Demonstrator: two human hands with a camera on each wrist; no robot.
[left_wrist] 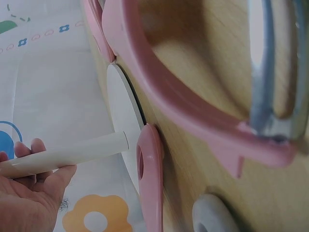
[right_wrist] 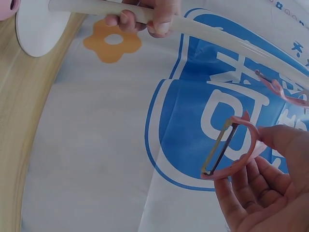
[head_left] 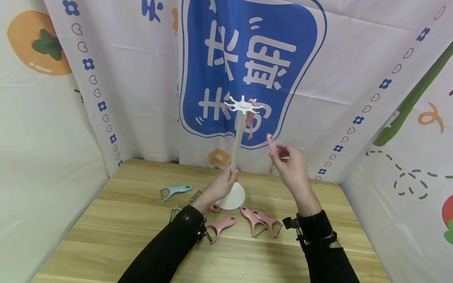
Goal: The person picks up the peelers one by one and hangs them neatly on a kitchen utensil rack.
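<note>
A white stand with a round base (head_left: 231, 197), an upright pole (head_left: 238, 137) and a ring of hooks (head_left: 243, 105) on top stands on the table. My left hand (head_left: 222, 184) grips the pole's lower part, fingers and thumb around it. From one hook hangs a pink peeler (head_left: 249, 120). To the right of the pole, my right hand (head_left: 293, 165) holds another pink peeler (head_left: 271, 143) up in the air, its handle hole upward. In the right wrist view, thumb and fingers pinch this peeler's curved frame (right_wrist: 253, 140), with the blade side facing down-left.
On the wooden table (head_left: 92, 224) lie a light-blue peeler (head_left: 181, 188) at left, a pink peeler (head_left: 224, 223) near my left wrist, and two overlapping pink peelers, one (head_left: 249, 217) on the left. My left forearm partly hides others. A printed curtain (head_left: 152, 118) hangs behind.
</note>
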